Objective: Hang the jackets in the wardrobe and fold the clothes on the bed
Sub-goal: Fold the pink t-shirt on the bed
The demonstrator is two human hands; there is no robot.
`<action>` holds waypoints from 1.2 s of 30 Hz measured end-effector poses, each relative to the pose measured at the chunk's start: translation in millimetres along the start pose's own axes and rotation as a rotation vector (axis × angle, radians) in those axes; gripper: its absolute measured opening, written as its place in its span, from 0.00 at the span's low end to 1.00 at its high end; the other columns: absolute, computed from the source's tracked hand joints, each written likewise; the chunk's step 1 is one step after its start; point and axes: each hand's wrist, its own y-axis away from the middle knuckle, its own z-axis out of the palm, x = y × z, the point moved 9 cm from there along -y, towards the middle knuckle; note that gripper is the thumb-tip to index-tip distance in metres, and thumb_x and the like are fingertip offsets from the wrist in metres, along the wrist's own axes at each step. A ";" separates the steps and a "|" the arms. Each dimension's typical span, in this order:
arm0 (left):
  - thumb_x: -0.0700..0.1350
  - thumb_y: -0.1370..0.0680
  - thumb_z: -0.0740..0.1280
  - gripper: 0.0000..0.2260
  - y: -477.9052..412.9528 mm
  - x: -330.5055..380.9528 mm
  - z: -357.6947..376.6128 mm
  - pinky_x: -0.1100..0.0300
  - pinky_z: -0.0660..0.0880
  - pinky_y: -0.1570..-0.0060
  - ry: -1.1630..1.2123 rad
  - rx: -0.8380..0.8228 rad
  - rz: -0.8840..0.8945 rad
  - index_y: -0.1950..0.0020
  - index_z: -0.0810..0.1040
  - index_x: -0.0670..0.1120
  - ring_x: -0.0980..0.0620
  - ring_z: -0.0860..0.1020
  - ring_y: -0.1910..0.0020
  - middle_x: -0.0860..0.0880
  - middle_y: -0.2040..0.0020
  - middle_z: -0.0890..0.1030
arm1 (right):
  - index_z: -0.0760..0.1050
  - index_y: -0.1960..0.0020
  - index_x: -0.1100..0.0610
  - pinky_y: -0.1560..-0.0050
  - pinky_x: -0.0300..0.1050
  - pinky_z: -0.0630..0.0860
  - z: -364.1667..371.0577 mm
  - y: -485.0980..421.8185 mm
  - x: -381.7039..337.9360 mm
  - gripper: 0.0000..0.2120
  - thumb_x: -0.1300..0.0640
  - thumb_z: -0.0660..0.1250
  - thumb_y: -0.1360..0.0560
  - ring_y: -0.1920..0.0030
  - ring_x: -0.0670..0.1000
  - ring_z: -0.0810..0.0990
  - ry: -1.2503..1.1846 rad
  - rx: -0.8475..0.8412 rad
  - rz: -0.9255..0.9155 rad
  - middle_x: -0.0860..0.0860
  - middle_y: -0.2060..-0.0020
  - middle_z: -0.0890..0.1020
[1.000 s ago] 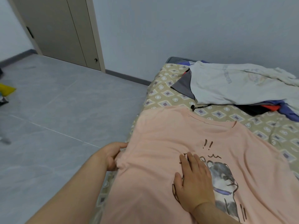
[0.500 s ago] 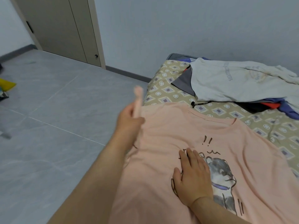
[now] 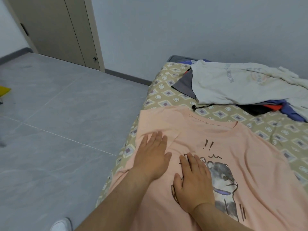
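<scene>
Both palms lie flat, fingers straight, gripping nothing: my left hand (image 3: 152, 157) presses a folded-over side flap, my right hand (image 3: 194, 182) the cartoon print of the peach-pink cotton T-shirt (image 3: 250, 155), spread along the left edge of the patterned-sheet bed (image 3: 166, 90). Light, limp cloth (it slides and creases easily, I judge), so I'd pinch it at hem and shoulder.

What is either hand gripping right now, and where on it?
Nothing is held. The left hand and right hand both lie flat, fingers straight, on the pink T-shirt.
</scene>
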 end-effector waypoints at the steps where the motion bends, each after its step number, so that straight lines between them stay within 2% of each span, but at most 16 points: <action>1: 0.59 0.18 0.47 0.30 -0.5 -0.5 1.6 0.53 0.32 0.27 -0.008 0.005 -0.021 0.19 0.46 0.47 0.50 0.40 0.20 0.47 0.19 0.43 | 0.69 0.26 0.54 0.24 0.56 0.56 1.5 0.0 0.1 0.34 0.42 0.47 0.27 0.24 0.57 0.62 0.003 -0.005 -0.003 0.55 0.25 0.68; 6: 0.62 0.19 0.46 0.34 -6.6 -3.9 2.1 0.52 0.32 0.25 -0.044 0.016 -0.137 0.19 0.43 0.45 0.47 0.38 0.21 0.44 0.19 0.40 | 0.65 0.23 0.52 0.22 0.55 0.52 5.6 -1.1 2.0 0.33 0.43 0.49 0.26 0.22 0.56 0.58 0.010 -0.018 -0.008 0.53 0.23 0.64; 9: 0.57 0.18 0.45 0.30 2.5 1.5 1.9 0.53 0.34 0.25 -0.054 0.066 -0.094 0.19 0.49 0.44 0.48 0.44 0.20 0.44 0.19 0.47 | 0.62 0.22 0.51 0.22 0.54 0.50 8.6 -1.6 1.5 0.34 0.42 0.48 0.26 0.22 0.55 0.56 0.024 -0.053 -0.007 0.53 0.22 0.62; 12: 0.54 0.19 0.43 0.28 17.8 5.3 0.0 0.51 0.40 0.24 -0.109 0.164 -0.129 0.20 0.56 0.44 0.49 0.53 0.21 0.45 0.20 0.56 | 0.61 0.22 0.51 0.22 0.53 0.46 7.3 -1.6 2.1 0.33 0.42 0.49 0.26 0.21 0.54 0.54 -0.024 -0.053 -0.012 0.53 0.22 0.61; 15: 0.53 0.18 0.44 0.27 16.5 7.5 2.0 0.51 0.42 0.24 -0.108 0.173 -0.137 0.20 0.55 0.45 0.49 0.53 0.21 0.46 0.19 0.55 | 0.65 0.24 0.50 0.22 0.51 0.48 0.8 -0.8 4.5 0.31 0.43 0.56 0.26 0.22 0.53 0.55 -0.094 -0.025 -0.012 0.51 0.23 0.63; 18: 0.53 0.18 0.45 0.27 12.3 6.2 1.3 0.51 0.41 0.24 -0.115 0.143 -0.156 0.19 0.51 0.45 0.50 0.50 0.20 0.48 0.19 0.52 | 0.77 0.35 0.49 0.26 0.48 0.60 -19.4 -5.3 11.7 0.19 0.52 0.65 0.26 0.27 0.48 0.66 -0.479 -0.039 0.038 0.45 0.31 0.73; 20: 0.54 0.18 0.44 0.27 12.6 6.7 1.0 0.51 0.41 0.23 -0.118 0.116 -0.172 0.19 0.50 0.46 0.50 0.48 0.20 0.48 0.19 0.51 | 0.83 0.51 0.44 0.38 0.46 0.72 -34.4 -6.5 26.7 0.10 0.55 0.67 0.28 0.41 0.42 0.77 -0.867 -0.136 0.169 0.40 0.46 0.82; 22: 0.56 0.18 0.43 0.29 12.1 5.9 2.0 0.51 0.40 0.23 -0.121 0.092 -0.184 0.19 0.48 0.47 0.51 0.46 0.20 0.49 0.18 0.48 | 0.83 0.56 0.44 0.50 0.43 0.76 -45.6 -5.0 58.4 0.07 0.54 0.67 0.28 0.51 0.45 0.82 -1.051 -0.188 0.267 0.44 0.55 0.85; 23: 0.58 0.19 0.42 0.30 11.6 5.7 3.2 0.52 0.39 0.23 -0.120 0.076 -0.190 0.19 0.47 0.47 0.51 0.45 0.20 0.49 0.18 0.47 | 0.83 0.55 0.45 0.53 0.42 0.77 -53.5 -2.2 81.4 0.07 0.55 0.67 0.27 0.52 0.49 0.83 -1.010 -0.170 0.265 0.46 0.57 0.85; 25: 0.61 0.20 0.40 0.32 10.2 5.2 6.1 0.52 0.38 0.24 -0.133 0.048 -0.202 0.19 0.44 0.48 0.51 0.43 0.20 0.49 0.19 0.44 | 0.83 0.51 0.47 0.48 0.40 0.74 -71.1 10.3 140.2 0.09 0.60 0.67 0.25 0.48 0.50 0.81 -0.698 -0.052 0.222 0.45 0.53 0.84; 27: 0.62 0.20 0.40 0.32 11.0 5.2 6.9 0.52 0.38 0.23 -0.155 0.040 -0.210 0.19 0.44 0.48 0.51 0.42 0.20 0.49 0.19 0.43 | 0.81 0.40 0.56 0.37 0.43 0.68 -80.7 32.2 207.8 0.13 0.61 0.67 0.24 0.38 0.54 0.76 -0.302 0.062 0.247 0.51 0.42 0.81; 29: 0.61 0.20 0.40 0.32 11.4 6.5 4.8 0.52 0.40 0.23 -0.168 0.047 -0.211 0.19 0.45 0.48 0.51 0.43 0.20 0.49 0.18 0.44 | 0.76 0.33 0.59 0.29 0.51 0.64 -78.2 62.6 267.0 0.18 0.57 0.64 0.22 0.31 0.59 0.70 -0.112 0.081 0.357 0.57 0.32 0.75; 32: 0.61 0.20 0.41 0.32 11.0 6.2 4.1 0.52 0.41 0.23 -0.189 0.033 -0.222 0.19 0.46 0.47 0.51 0.44 0.20 0.49 0.18 0.45 | 0.73 0.31 0.62 0.29 0.56 0.62 -73.8 98.0 319.1 0.21 0.56 0.64 0.22 0.31 0.61 0.69 -0.145 0.176 0.520 0.60 0.32 0.74; 34: 0.60 0.19 0.42 0.31 10.5 6.8 4.4 0.52 0.42 0.23 -0.207 0.023 -0.227 0.19 0.46 0.47 0.51 0.44 0.20 0.49 0.18 0.45 | 0.72 0.31 0.64 0.31 0.57 0.65 -73.9 106.6 336.8 0.22 0.55 0.65 0.23 0.35 0.62 0.71 -0.271 0.289 0.658 0.61 0.36 0.76; 36: 0.59 0.19 0.42 0.31 9.2 7.1 4.7 0.51 0.42 0.23 -0.226 0.015 -0.238 0.19 0.46 0.46 0.50 0.44 0.20 0.48 0.18 0.45 | 0.74 0.33 0.62 0.34 0.57 0.69 -75.6 102.6 344.3 0.22 0.52 0.65 0.23 0.37 0.60 0.73 -0.386 0.347 0.722 0.60 0.39 0.78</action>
